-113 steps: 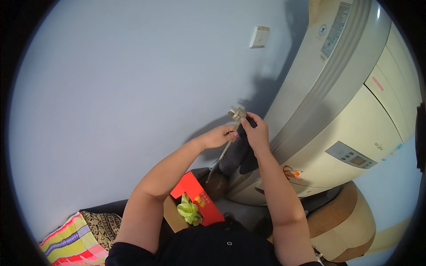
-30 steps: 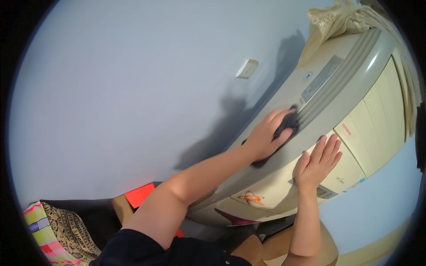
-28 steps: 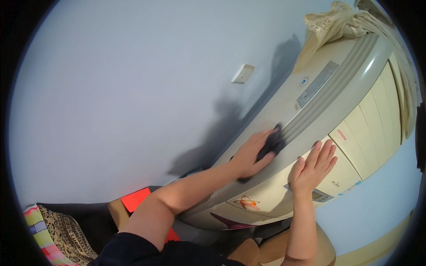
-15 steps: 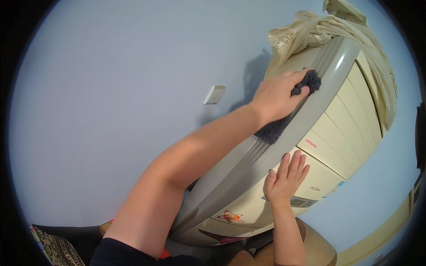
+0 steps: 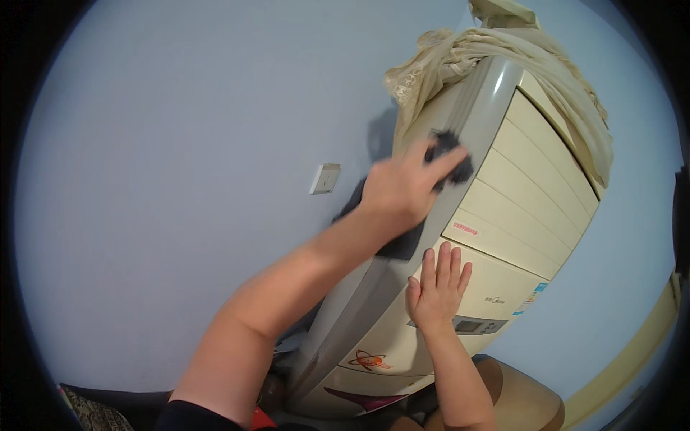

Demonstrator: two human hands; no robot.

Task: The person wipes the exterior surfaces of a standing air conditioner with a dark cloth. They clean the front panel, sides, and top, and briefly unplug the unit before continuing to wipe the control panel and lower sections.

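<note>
A tall cream floor-standing air conditioner [image 5: 402, 327] with a grey side edge leans diagonally across the view. On its upper grey edge, my left hand [image 5: 402, 183] is closed around a dark fluffy cloth [image 5: 454, 159], slightly blurred. Part of the cloth hangs below the wrist along the unit's side. Lower down, my right hand [image 5: 436, 291] lies flat against the cream front panel with its fingers stretched out, just above the small display [image 5: 471, 326]. Nothing is in that hand.
A beige lace cover [image 5: 496, 47] drapes over the unit's top. Behind it, a white wall socket [image 5: 325, 179] sits on the pale blue wall [image 5: 180, 179]. A brown rounded object [image 5: 528, 395] stands at the lower right, and patterned fabric [image 5: 93, 409] lies at the lower left.
The view has shifted, so the unit appears further left. My left hand still grips the cloth at the grey edge, a little lower along it. My right hand stays flat on the front panel.
</note>
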